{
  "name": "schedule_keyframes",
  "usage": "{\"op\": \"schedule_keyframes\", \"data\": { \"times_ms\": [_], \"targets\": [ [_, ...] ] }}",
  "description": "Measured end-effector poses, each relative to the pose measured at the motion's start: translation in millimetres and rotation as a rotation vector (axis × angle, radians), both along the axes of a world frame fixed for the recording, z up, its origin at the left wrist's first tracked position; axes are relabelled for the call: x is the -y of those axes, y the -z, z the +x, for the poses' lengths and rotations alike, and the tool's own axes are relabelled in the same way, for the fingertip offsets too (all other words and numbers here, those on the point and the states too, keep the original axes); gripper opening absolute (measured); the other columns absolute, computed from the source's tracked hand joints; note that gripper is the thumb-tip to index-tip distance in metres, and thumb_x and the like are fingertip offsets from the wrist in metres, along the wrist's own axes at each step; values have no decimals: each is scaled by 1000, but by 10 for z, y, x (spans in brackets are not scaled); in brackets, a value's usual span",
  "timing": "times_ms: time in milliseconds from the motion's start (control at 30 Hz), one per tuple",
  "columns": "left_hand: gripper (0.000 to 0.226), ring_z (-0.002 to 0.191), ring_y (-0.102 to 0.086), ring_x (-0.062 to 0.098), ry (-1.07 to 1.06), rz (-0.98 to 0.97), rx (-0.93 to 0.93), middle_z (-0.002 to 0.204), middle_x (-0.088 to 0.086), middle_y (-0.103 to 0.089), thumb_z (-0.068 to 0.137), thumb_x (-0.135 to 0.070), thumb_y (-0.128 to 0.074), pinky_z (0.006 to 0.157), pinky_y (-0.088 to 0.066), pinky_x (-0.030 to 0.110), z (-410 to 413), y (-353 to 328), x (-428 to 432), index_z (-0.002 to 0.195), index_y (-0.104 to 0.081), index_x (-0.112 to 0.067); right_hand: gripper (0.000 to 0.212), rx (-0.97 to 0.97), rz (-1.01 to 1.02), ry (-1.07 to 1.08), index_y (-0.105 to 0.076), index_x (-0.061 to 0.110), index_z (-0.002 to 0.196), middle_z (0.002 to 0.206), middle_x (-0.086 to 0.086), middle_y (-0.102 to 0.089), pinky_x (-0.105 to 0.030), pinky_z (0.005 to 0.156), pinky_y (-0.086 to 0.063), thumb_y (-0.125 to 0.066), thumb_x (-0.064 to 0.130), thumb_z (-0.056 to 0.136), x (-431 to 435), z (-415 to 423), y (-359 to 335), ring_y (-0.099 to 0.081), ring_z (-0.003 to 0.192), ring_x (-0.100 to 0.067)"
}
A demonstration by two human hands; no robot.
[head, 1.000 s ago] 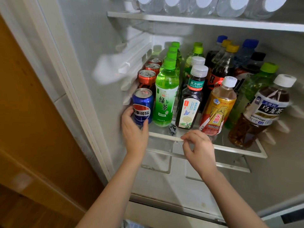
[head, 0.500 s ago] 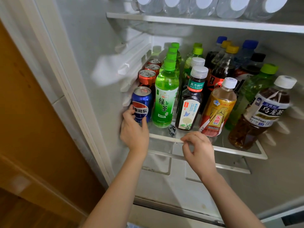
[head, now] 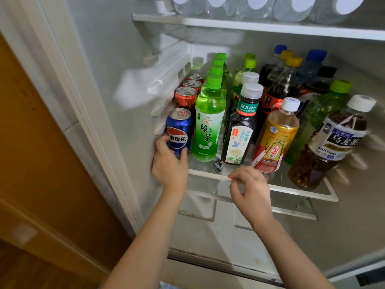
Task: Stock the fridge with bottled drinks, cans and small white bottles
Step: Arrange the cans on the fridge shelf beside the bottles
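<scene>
One blue cola can (head: 179, 131), lower left of frame, has slid further in along the glass shelf (head: 208, 173) behind the left hand (head: 169, 163), fingers still curled round its base; right hand (head: 249, 185) stays pinching the shelf rim; can nearly seated in the can row.

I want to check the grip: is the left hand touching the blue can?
Touching. The head view shows the left hand with its thumb and fingers pressed against the blue can's lower sides.
</scene>
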State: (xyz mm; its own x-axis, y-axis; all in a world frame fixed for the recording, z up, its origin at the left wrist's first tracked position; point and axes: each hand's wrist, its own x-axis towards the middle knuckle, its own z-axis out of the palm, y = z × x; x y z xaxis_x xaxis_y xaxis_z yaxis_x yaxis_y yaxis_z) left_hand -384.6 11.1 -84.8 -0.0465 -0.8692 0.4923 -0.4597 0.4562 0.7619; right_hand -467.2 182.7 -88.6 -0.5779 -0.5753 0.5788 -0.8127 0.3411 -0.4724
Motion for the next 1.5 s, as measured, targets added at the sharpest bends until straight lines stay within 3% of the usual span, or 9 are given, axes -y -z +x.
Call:
{"op": "schedule_keyframes", "data": {
  "times_ms": [800,967,1100,1233,1300,1400,1500],
  "targets": [
    [53,82,-65,18,78,24,-82,102,-1,-66,70,-29,-78,62,-43,28,52,4,-30,114,-50,-19,20,18,87,-46,-70,7,86,89,-3,-64,-24,76,-39,-64,-7,73,-63,14,-43,-59,87,-23],
    [47,86,-62,18,225,-87,-156,123,2,-56,72,-15,-74,71,-47,26,124,7,-56,112,-50,-15,23,72,112,-93,-71,8,91,95,-2,-67,-24,84,-44,-60,-6,77,-115,17,-138,-60,94,-19],
    [44,91,-57,23,355,-152,-139,117,11,-55,74,-6,-70,83,-38,6,212,31,-78,115,-52,-7,24,108,44,-45,-71,9,93,95,-1,-68,-14,83,-41,-60,-6,79,-236,77,-210,-61,91,-14],
    [38,97,-55,27,472,-150,-28,111,9,-55,78,-14,-69,85,-48,35,315,12,-142,113,-55,-8,22,157,-44,62,-72,14,91,91,7,-67,-4,79,-38,-61,-3,82,-443,173,-226,-59,87,-5],
    [32,97,-54,22,530,-158,27,107,5,-56,79,-19,-67,85,-45,31,337,-28,-196,108,-58,-10,25,170,-78,99,-72,16,91,89,12,-65,-1,77,-37,-60,-4,83,-557,238,-234,-56,87,0],
    [25,99,-53,19,637,-122,93,105,1,-59,81,-17,-68,85,-43,29,362,-104,-348,104,-61,-12,26,159,-129,129,-71,18,91,90,19,-63,-10,74,-45,-59,-4,84,-753,356,-298,-57,89,3],
    [22,94,-54,16,752,-129,89,100,-2,-60,83,-19,-66,81,-42,27,460,-159,-565,103,-63,-11,22,59,-135,150,-71,14,92,92,12,-65,-15,81,-45,-60,-4,85,-995,491,-391,-58,89,-1]
  ]
}}
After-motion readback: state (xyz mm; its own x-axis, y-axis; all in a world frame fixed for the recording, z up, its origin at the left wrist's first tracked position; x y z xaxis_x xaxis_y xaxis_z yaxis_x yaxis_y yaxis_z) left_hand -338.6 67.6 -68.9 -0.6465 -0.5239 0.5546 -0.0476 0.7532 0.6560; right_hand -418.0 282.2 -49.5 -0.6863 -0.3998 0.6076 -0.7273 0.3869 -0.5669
